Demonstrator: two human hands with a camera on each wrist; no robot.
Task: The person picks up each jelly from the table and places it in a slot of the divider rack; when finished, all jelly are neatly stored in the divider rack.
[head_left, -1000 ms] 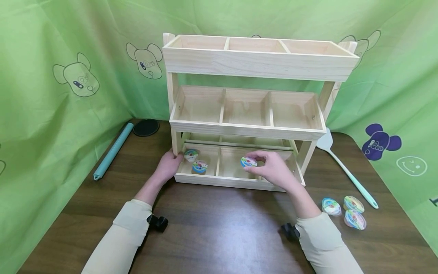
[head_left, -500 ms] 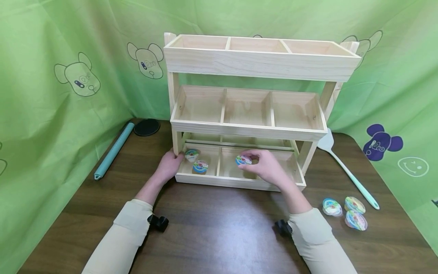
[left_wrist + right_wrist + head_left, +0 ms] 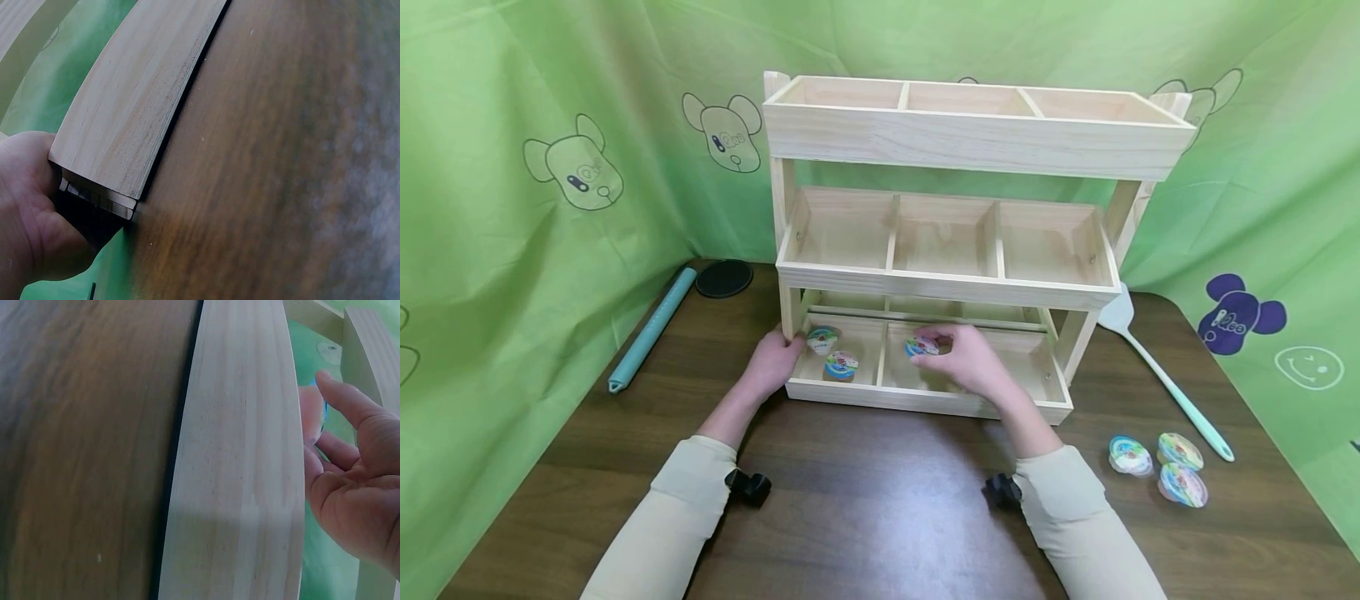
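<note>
A three-tier wooden rack point(image 3: 955, 140) stands on the table, each tier split into compartments. My left hand point(image 3: 772, 364) grips the left end of its bottom tray; in the left wrist view that hand point(image 3: 37, 212) lies around the tray's end, fingertips hidden. My right hand point(image 3: 967, 358) pinches a small jelly cup point(image 3: 921, 346) with a printed lid, held over the left part of the bottom tray's middle compartment. In the right wrist view the cup point(image 3: 310, 412) shows behind the tray's front board point(image 3: 240, 450). Two jelly cups, one at the back point(image 3: 822, 339) and one nearer point(image 3: 841, 366), sit in the bottom-left compartment.
Three more jelly cups point(image 3: 1182, 485) are grouped on the table at right. Behind them lies a pale green spatula point(image 3: 1165, 375). A teal rod-like item point(image 3: 652, 331) and a black disc point(image 3: 724, 278) lie at left. Green printed cloth point(image 3: 625, 50) hangs around the table.
My right hand has moved left with the jelly cup, across the middle compartment toward its left divider. The left hand has kept its place on the rack.
</note>
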